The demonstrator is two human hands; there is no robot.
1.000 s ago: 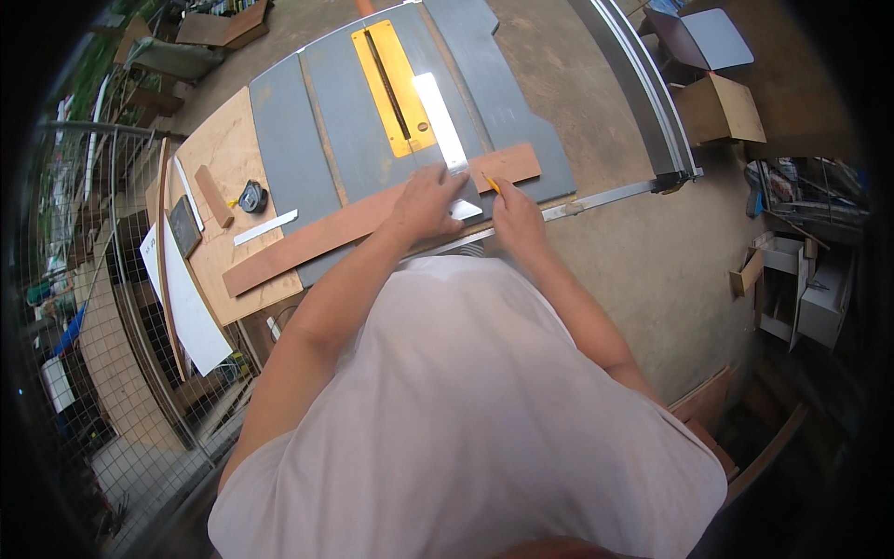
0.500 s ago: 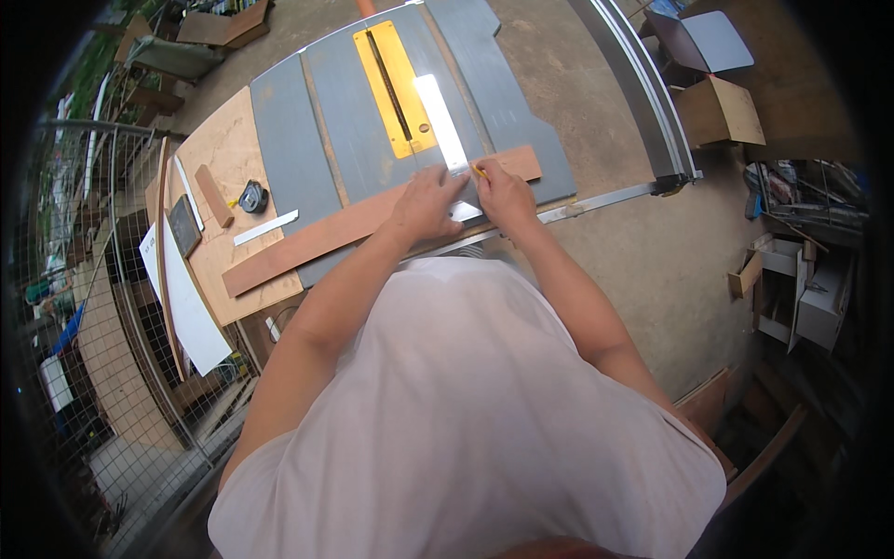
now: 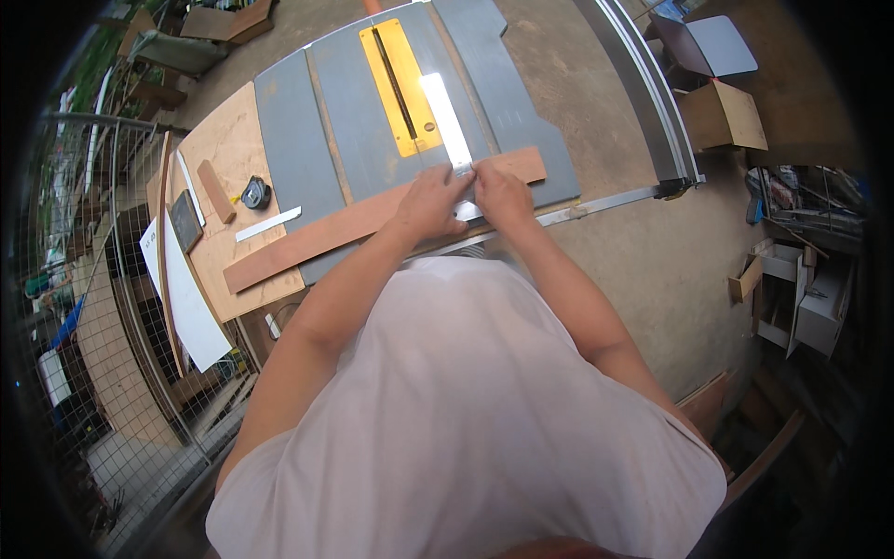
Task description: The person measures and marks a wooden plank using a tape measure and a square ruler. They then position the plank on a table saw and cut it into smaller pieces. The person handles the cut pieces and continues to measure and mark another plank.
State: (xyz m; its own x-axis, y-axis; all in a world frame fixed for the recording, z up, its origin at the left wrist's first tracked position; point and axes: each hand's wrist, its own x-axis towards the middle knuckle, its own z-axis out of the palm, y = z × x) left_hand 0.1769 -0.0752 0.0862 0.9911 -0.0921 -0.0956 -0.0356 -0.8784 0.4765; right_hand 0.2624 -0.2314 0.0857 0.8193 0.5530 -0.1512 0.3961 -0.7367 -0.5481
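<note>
Both hands press down on a metal square that lies across a long reddish-brown board on the grey table saw. The left hand (image 3: 430,197) lies flat, fingers together and spread over the board (image 3: 345,226) and the lower end of the square (image 3: 447,119), pinning them rather than closing round anything. The right hand (image 3: 500,191) sits just beside it, fingers curled at the square's right edge; whether it pinches a pencil or only the edge of the blade I cannot tell, since the fingertips are hidden. The board runs slantwise over the table saw (image 3: 326,140), its left end resting on a plywood sheet (image 3: 228,149) and its right end near the saw's front rail (image 3: 596,200). The square's bright blade reaches up past the yellow throat plate (image 3: 414,121), close beside the slot. In my judgement the chief risk is slip: the board bridges two surfaces and is held by palm pressure alone, so a push along the blade could swing the square off true and spoil any line drawn against it. The hands also work near the blade slot, which would be dangerous if the saw were live. A tape measure (image 3: 255,193), a small steel ruler (image 3: 268,224) and a short wood block (image 3: 216,191) lie well apart to the left.
</note>
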